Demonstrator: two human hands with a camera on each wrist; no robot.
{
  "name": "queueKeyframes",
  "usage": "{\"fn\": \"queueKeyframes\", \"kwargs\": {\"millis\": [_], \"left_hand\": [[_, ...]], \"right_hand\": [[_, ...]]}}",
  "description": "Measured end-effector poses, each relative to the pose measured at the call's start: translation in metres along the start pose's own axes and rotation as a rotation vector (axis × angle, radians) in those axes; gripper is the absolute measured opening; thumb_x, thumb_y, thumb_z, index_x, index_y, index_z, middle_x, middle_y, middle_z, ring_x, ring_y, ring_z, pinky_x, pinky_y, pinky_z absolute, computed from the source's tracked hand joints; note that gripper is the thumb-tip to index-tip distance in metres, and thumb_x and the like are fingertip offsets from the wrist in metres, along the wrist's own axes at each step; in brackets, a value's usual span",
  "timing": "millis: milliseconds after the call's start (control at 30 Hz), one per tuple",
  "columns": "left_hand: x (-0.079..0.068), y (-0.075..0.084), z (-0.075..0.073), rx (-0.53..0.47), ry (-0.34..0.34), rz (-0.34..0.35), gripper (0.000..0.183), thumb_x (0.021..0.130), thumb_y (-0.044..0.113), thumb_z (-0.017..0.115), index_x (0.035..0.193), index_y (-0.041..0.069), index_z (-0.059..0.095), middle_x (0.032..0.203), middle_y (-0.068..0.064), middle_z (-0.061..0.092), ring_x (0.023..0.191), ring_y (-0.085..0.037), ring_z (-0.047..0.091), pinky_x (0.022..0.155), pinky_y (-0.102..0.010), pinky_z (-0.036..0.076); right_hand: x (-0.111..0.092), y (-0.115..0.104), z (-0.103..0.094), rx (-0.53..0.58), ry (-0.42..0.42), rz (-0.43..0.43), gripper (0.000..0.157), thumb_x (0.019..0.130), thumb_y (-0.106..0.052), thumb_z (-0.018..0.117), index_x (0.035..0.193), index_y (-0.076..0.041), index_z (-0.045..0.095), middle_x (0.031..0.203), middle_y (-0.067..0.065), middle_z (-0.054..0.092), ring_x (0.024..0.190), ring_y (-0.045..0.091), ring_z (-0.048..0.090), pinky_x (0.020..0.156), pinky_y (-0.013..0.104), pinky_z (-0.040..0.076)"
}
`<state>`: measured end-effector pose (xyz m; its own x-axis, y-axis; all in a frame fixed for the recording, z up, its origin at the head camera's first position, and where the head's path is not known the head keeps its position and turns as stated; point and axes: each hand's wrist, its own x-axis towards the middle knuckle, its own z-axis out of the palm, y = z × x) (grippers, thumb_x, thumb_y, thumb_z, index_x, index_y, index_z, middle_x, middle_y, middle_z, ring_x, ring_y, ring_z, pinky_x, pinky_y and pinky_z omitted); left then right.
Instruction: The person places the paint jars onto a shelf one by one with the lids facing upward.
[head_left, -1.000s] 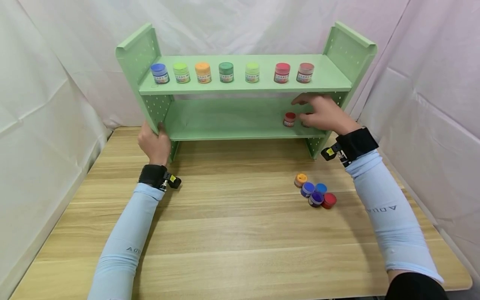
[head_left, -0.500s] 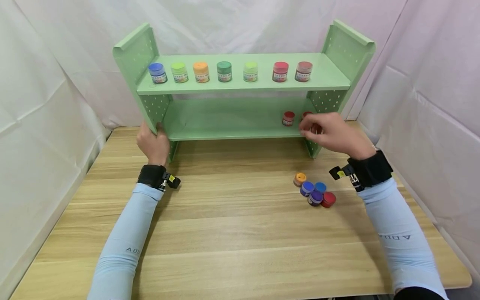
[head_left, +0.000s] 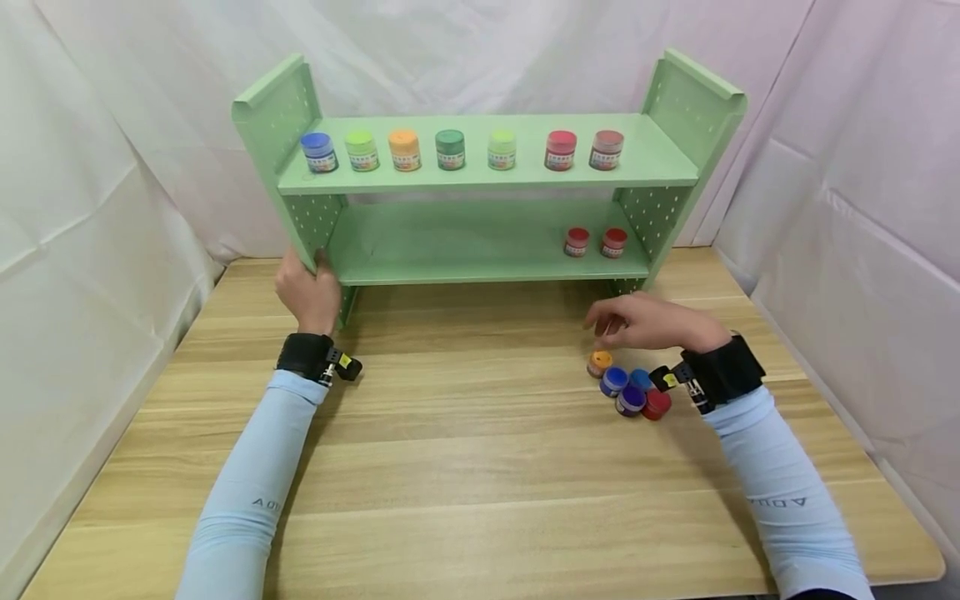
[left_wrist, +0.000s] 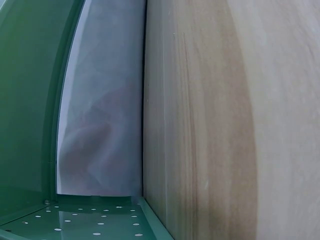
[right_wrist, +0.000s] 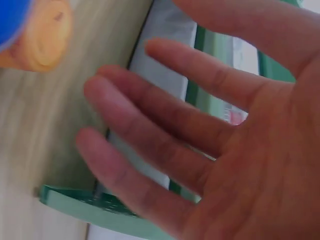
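Observation:
At the left end of the green shelf rack [head_left: 450,242], my left hand [head_left: 309,293] grips the lower side panel, its thumb in front and its other fingers hidden behind. My right hand [head_left: 648,323] is over the table just behind an orange-lidded paint jar [head_left: 600,363], holding nothing. In the right wrist view its fingers [right_wrist: 155,145] are spread and slightly bent, apart from the jar. Close by are two blue-lidded jars [head_left: 613,382], a purple-lidded jar [head_left: 630,401] and a red-lidded jar [head_left: 656,405]. Two small red jars [head_left: 577,242] stand on the lower tier's right end.
A row of several paint jars [head_left: 451,150] in blue, green, orange and red lines the upper tier. The rack stands at the back of the wooden table [head_left: 450,467]. White cloth [head_left: 480,50] hangs behind and at both sides.
My right hand has left the right-hand red jar on the lower tier and come down toward the loose jars on the table. The left hand keeps its grip on the rack.

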<state>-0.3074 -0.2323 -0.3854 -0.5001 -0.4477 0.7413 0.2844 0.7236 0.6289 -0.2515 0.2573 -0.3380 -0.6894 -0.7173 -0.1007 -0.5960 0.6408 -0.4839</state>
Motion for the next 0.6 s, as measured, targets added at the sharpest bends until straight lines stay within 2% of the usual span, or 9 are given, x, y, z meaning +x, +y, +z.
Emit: {"fn": "queueKeyframes", "kwargs": {"millis": [133, 367, 600], "left_hand": [[0.0, 0.0, 0.0, -0.003, 0.004, -0.008, 0.026, 0.087, 0.004, 0.057, 0.112, 0.004, 0.067, 0.106, -0.007, 0.068, 0.095, -0.019, 0.063, 0.084, -0.032, 0.046], [0.0, 0.001, 0.001, -0.007, -0.001, -0.005, 0.025, 0.087, 0.004, 0.058, 0.11, 0.003, 0.067, 0.105, -0.008, 0.068, 0.096, -0.02, 0.063, 0.085, -0.032, 0.046], [0.0, -0.001, 0.0, -0.001, -0.008, -0.012, 0.026, 0.088, 0.005, 0.057, 0.113, 0.004, 0.066, 0.107, -0.008, 0.067, 0.097, -0.018, 0.063, 0.085, -0.031, 0.046]], "right_hand": [[0.003, 0.001, 0.007, 0.04, -0.048, 0.044, 0.031, 0.086, -0.023, 0.068, 0.112, -0.006, 0.064, 0.092, -0.002, 0.066, 0.085, 0.014, 0.061, 0.073, 0.031, 0.049], [0.007, 0.007, 0.015, 0.024, -0.049, 0.068, 0.032, 0.082, -0.02, 0.073, 0.109, -0.006, 0.065, 0.086, -0.004, 0.066, 0.08, 0.012, 0.062, 0.07, 0.031, 0.049], [0.009, 0.009, 0.02, 0.022, -0.06, 0.055, 0.022, 0.081, -0.019, 0.073, 0.1, -0.009, 0.067, 0.084, -0.005, 0.066, 0.076, 0.012, 0.062, 0.068, 0.031, 0.049]]}}
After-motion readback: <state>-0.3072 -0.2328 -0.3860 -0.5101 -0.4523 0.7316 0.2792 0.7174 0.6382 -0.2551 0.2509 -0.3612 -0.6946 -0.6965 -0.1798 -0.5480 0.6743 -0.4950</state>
